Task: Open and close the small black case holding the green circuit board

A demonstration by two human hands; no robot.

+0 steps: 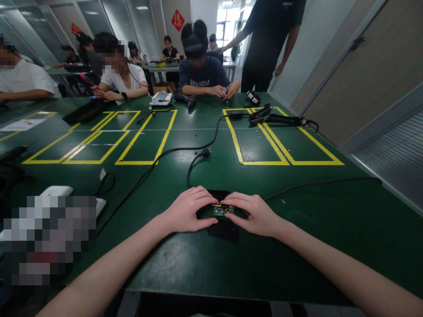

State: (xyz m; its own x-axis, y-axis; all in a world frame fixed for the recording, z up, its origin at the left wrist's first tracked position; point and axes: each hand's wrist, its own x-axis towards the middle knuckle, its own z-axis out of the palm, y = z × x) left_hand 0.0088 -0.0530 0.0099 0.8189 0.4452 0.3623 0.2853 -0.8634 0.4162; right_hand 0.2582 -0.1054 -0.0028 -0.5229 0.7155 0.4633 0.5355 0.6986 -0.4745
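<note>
A small green circuit board [218,211] with coloured wires and little components lies between my two hands, near the front of the table. My left hand [190,210] grips its left side, fingertips at the far edge and thumb at the near edge. From the other side my right hand [256,214] pinches the board's right end between fingers and thumb. Right under the board is a black plastic piece [224,231], and another black part [218,193] shows just beyond my fingertips. My fingers partly cover the board's ends.
A black cord with a plug [206,152] lies beyond my left hand. Longer black cables [178,149] cross the green table [185,268], marked with yellow tape rectangles. Black tools [274,119] lie far right, a drill [188,100] farther back. Several people sit opposite; one person stands.
</note>
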